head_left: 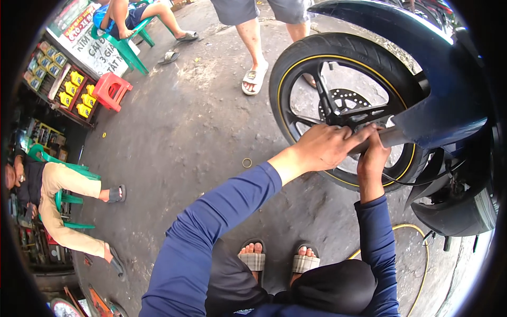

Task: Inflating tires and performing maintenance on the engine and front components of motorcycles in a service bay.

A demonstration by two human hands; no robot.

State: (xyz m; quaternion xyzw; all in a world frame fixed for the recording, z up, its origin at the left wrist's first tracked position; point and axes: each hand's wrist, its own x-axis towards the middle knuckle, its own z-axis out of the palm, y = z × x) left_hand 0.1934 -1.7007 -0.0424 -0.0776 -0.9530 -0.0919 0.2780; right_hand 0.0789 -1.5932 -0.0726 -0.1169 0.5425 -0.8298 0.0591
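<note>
A motorcycle front wheel (289,58) with a black tyre, a thin yellow rim line and dark spokes stands ahead and to the right. Its perforated brake disc (346,98) shows between the spokes. From under the dark blue fender (443,119), a grey fork leg (393,137) runs down to the hub. My left hand (325,147) is closed over the fork's lower end, fingers bent. Just beside it, my right hand (374,156) is closed around the same part from the near side. Both hands cover the axle area, so any small part between the fingers is hidden.
A black cable (422,183) hangs below the fork, and a yellow hose (424,253) curves across the ground. Someone in shorts (252,37) stands beyond the wheel. At left, a person (63,195) sits near a red stool (111,91). A small ring (246,162) lies on the pavement.
</note>
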